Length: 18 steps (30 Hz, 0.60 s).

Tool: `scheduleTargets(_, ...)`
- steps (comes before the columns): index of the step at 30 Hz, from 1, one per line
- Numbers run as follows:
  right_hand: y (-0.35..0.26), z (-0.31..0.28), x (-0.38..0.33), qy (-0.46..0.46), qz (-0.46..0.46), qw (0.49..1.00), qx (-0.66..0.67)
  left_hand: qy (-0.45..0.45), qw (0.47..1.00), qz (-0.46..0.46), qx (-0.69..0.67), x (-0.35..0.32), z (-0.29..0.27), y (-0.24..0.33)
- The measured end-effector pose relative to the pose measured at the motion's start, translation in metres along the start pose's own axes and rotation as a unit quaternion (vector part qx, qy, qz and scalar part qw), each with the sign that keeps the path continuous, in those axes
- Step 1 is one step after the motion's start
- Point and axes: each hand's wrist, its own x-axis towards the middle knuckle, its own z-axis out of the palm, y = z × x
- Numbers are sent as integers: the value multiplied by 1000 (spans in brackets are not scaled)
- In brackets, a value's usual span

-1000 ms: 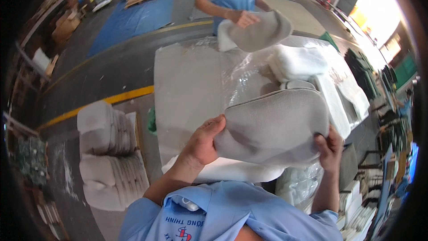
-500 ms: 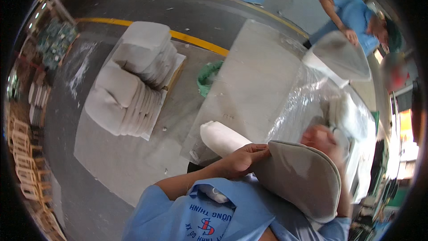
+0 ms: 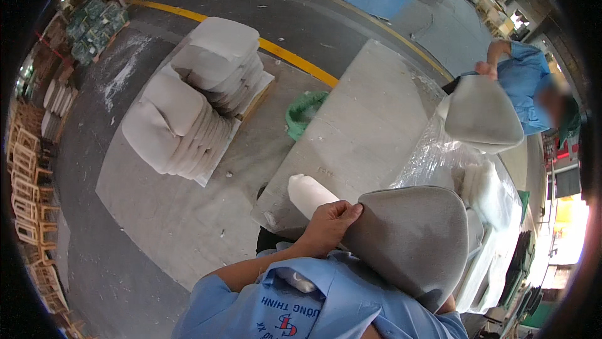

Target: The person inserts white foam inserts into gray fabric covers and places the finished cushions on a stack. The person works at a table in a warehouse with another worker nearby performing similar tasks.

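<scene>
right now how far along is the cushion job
Done, it seems: two stacks of cushions on the floor sheet. In hand: the left hand grips a grey cushion at the table; the right hand is hidden. Left: white pads under clear plastic. A co-worker's cushion is also unfinished.

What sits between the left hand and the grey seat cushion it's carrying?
Nothing visible. The left hand lies directly on the near edge of the grey seat cushion, fingers curled over it. The white roll on the table lies beside the hand, not between.
</scene>
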Motion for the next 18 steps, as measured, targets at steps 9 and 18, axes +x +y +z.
scheduleTargets(9, -31, -1, 29, 27, -42, 998, -50, 30, 999, 12, 22, -4, 6, 11)
scheduleTargets(18, -30, 17, 44, 8, -44, 998, -51, 18, 998, 21, -58, 1, -8, -2)
